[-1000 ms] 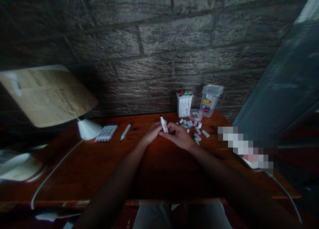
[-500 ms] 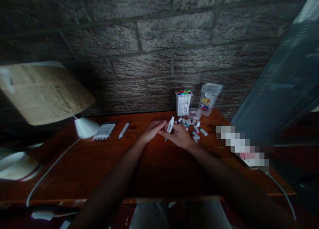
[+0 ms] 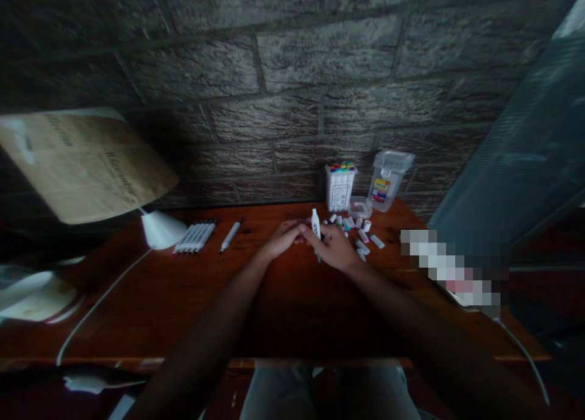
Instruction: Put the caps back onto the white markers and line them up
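Observation:
My right hand [image 3: 336, 249] grips a white marker [image 3: 315, 224] held nearly upright, its tip pointing down past my fingers. My left hand [image 3: 284, 239] meets it from the left, fingertips pinched together beside the marker's barrel. Both hands hover over the middle of a reddish wooden table [image 3: 274, 298]. Several loose marker caps [image 3: 361, 234] lie scattered just right of my right hand.
A white box of coloured markers [image 3: 340, 186] and a clear plastic container [image 3: 387, 180] stand at the brick wall. A small clear lid [image 3: 359, 207] lies before them. A row of markers [image 3: 194, 238] and a single marker [image 3: 231, 234] lie left. A lamp [image 3: 86, 164] hangs at left.
The marker in my right hand has swung from tilted to nearly upright and my hands have drawn closer together. The view shifted slightly.

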The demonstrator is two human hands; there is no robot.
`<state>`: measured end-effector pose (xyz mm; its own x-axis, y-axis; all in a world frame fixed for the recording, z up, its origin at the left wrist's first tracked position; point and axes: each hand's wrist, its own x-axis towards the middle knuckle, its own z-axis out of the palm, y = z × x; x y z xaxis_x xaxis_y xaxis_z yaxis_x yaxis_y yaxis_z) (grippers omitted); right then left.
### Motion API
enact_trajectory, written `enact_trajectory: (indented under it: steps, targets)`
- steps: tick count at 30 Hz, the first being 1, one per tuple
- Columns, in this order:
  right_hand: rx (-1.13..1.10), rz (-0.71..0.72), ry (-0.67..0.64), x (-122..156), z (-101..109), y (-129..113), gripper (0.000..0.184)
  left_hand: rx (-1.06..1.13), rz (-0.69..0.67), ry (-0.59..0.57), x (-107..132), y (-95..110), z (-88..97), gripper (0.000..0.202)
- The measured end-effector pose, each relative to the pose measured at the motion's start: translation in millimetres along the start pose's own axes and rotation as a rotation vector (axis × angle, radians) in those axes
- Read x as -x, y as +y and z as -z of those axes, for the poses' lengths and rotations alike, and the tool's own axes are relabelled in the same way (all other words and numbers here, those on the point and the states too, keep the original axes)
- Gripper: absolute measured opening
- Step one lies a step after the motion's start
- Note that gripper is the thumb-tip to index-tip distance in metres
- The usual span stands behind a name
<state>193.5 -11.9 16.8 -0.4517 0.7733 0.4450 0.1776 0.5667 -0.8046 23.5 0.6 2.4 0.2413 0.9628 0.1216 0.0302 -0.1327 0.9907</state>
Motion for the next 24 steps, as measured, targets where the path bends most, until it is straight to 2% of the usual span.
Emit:
enact_trajectory:
  steps: [6,15,21,24]
  targets:
    - [-0.072,-0.056,0.008,-0.8,-1.2,-1.2,0.058,-0.017,-0.034,0.007,-1.9,-3.3,-0.4,0.062]
    - [-0.141,-0.108,0.028,-1.6,-3.4,0.5,0.062,-0.035,-0.01,0.031,-4.3,-5.4,-1.2,0.057]
    - [-0.098,0.014,0.015,-1.0,-2.0,-6.3,0.05,-0.049,0.003,0.061,-5.0,-7.4,-0.9,0.04]
    - [-0.099,0.018,0.02,0.1,-1.2,-8.7,0.044,-0.057,-0.001,0.072,-3.3,-5.5,-1.1,0.03]
